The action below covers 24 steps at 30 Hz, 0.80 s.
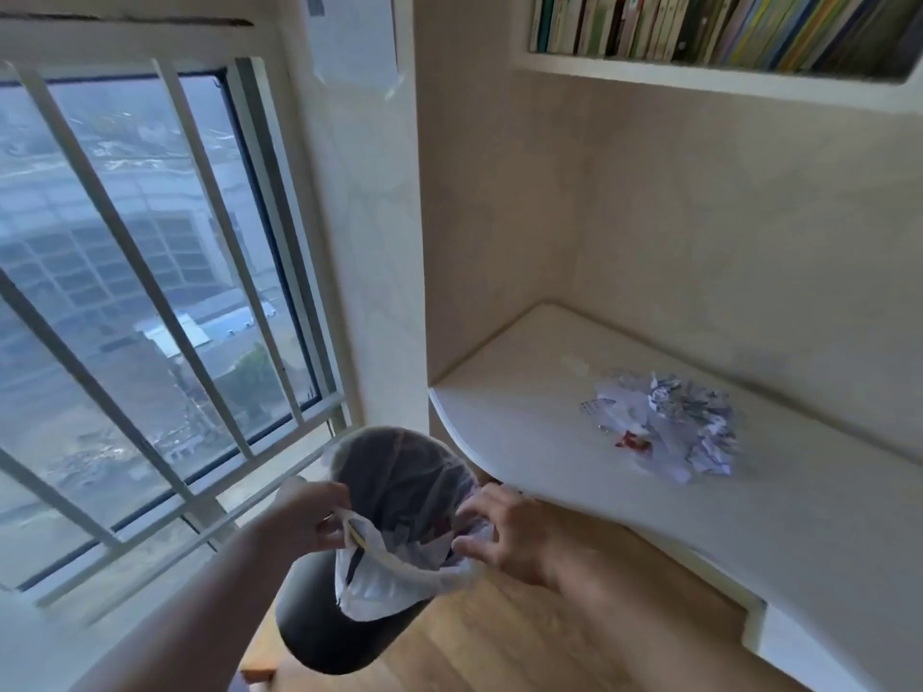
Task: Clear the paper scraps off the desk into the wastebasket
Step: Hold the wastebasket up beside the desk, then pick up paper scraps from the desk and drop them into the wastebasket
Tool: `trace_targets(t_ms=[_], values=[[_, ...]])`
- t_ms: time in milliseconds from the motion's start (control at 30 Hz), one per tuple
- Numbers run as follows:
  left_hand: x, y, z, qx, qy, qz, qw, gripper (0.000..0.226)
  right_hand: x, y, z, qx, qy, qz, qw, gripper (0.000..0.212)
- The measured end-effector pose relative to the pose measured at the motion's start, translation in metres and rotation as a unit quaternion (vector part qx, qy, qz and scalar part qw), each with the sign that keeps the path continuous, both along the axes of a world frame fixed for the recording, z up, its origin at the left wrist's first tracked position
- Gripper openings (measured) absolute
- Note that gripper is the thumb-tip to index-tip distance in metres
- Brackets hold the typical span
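Note:
A dark round wastebasket (319,626) with a thin clear liner bag (399,576) is held up off the floor, just left of the desk's rounded front corner. My left hand (314,516) pinches the liner at the rim's left side. On the rim's right side, my right hand (504,529) grips the liner, fingers curled over it. A heap of crumpled white paper scraps (669,427), with one small red bit, lies on the white desk (524,402) to the right of the basket. Some paper shows inside the basket.
A barred window (150,292) fills the left. A wall pillar (364,242) stands between window and desk alcove. A shelf of books (724,27) hangs above the desk. Wooden floor (549,631) lies below the desk's front edge.

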<state>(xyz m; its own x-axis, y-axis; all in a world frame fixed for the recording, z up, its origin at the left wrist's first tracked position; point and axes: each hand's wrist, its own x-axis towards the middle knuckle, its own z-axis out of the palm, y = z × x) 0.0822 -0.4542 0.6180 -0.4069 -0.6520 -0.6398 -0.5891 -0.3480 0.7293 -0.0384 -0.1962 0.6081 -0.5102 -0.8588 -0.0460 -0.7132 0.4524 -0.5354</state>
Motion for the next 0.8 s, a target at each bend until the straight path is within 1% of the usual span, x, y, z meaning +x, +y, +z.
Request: trace_targets(t_ms=[100, 200, 267, 367, 467, 567, 633, 700, 800], values=[[-0.003, 0.015, -0.035, 0.013, -0.011, -0.011, 1.0, 0.011, -0.027, 0.032, -0.007, 0.026, -0.029, -0.1, 0.994, 0.041], [-0.011, 0.033, -0.064, 0.035, -0.031, -0.024, 0.999, 0.011, -0.065, 0.075, -0.016, 0.044, -0.045, -0.206, 0.976, 0.036], [-0.019, 0.046, -0.079, 0.05, -0.037, -0.033, 0.998, 0.011, -0.092, 0.107, -0.02, 0.064, -0.049, -0.265, 0.961, 0.039], [-0.035, 0.065, -0.097, 0.07, -0.052, -0.055, 0.995, 0.01, -0.14, 0.151, -0.024, 0.098, -0.034, -0.328, 0.939, 0.053], [-0.051, 0.081, -0.112, 0.075, -0.065, -0.072, 0.992, 0.012, -0.194, 0.181, -0.029, 0.129, -0.009, -0.351, 0.927, 0.068], [-0.067, 0.095, -0.128, 0.07, -0.077, -0.075, 0.992, 0.015, -0.254, 0.196, -0.036, 0.152, 0.016, -0.359, 0.921, 0.075], [-0.077, 0.101, -0.136, 0.056, -0.087, -0.076, 0.992, 0.017, -0.292, 0.201, -0.042, 0.172, 0.015, -0.366, 0.915, 0.08], [-0.085, 0.106, -0.143, 0.049, -0.094, -0.076, 0.992, 0.014, -0.327, 0.204, -0.047, 0.188, 0.014, -0.365, 0.911, 0.089], [-0.096, 0.109, -0.15, 0.049, -0.097, -0.065, 0.992, 0.013, -0.367, 0.205, -0.052, 0.198, -0.015, -0.372, 0.907, 0.104]])
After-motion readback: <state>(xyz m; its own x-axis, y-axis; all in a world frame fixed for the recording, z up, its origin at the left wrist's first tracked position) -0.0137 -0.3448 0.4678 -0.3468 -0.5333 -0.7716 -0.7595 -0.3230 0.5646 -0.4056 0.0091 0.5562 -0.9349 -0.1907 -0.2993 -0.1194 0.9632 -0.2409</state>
